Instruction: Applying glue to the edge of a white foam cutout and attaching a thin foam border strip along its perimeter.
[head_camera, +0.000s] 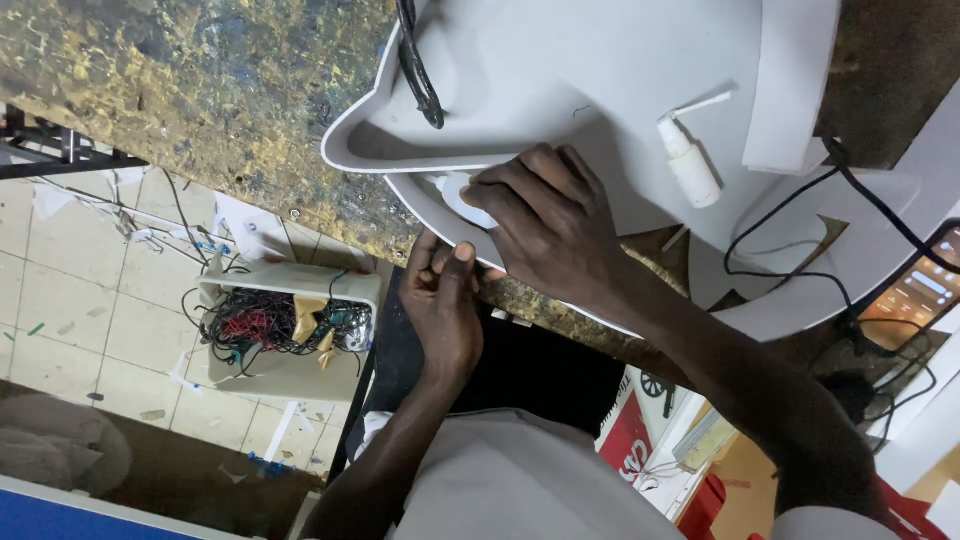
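Two hands are set at the workbench's (200, 90) near edge: the right hand (545, 220), fingers curled together, presses a small white piece (462, 203) onto the white panel's (560, 90) rim; the left hand (443, 300) pinches that rim from below. Uneven pressure could shift the overhanging panel.

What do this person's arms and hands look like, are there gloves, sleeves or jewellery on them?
Both hands are bare: no gloves, rings or watch show on the left hand or right hand. Both forearms are uncovered. Short light grey sleeves show only at the picture's bottom edge.
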